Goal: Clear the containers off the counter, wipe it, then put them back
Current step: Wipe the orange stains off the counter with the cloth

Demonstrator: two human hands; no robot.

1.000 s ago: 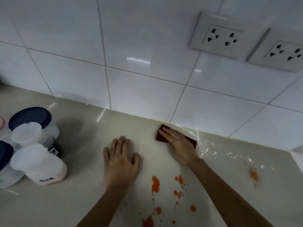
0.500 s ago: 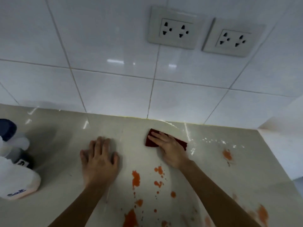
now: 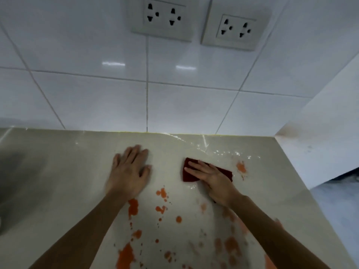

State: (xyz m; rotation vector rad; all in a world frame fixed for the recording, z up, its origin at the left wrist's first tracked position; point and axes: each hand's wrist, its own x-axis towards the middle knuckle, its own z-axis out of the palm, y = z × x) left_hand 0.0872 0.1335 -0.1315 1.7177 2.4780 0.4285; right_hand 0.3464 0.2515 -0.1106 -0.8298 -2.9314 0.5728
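**Hands at work on a stained tabletop**

A person's right hand [image 3: 211, 176] lies flat, fingers extended, on a dark red cloth [image 3: 189, 174] pressed against the pale, glossy tabletop [image 3: 58, 171], not far from the rear edge where the surface meets the white tiled wall [image 3: 87, 90]. The left hand [image 3: 129, 171] rests palm down and open on bare surface just to the left, holding nothing, apart from the cloth. Orange splashes [image 3: 133, 207] spread across the tabletop between and beneath the two forearms, with a further orange spot [image 3: 241, 167] just right of the cloth. White flecks [image 3: 229, 153] are scattered along the back edge near the right corner. Two wall sockets [image 3: 162, 18] sit side by side on the tiles above. No containers appear in this stretch of the tabletop; a dark shadow lies at the far left.
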